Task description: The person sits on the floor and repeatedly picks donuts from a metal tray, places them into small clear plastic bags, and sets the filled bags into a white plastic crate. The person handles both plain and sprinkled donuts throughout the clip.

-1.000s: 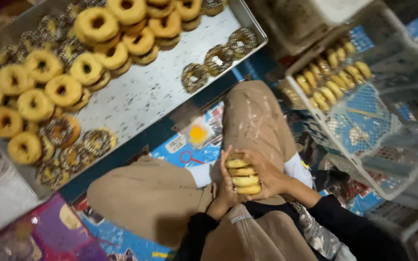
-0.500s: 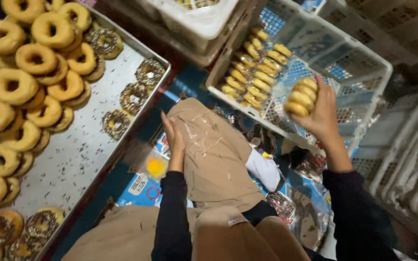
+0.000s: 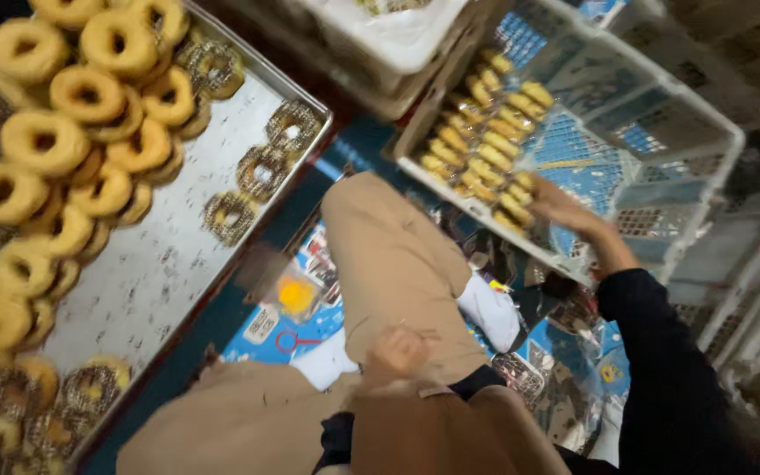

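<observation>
Right hand [image 3: 565, 209] reaching into the white plastic crate [image 3: 661, 132], fingers loosely spread over the stacked doughnuts [image 3: 485, 149] at the near row; grip on any of them impossible to tell. Left hand [image 3: 398, 352] curled into a loose fist, empty, resting on the tan-trousered knee [image 3: 398, 264]. Left of the legs, metal tray [image 3: 160, 264] with glazed rings [image 3: 46, 141] and sprinkled ones [image 3: 261, 171].
</observation>
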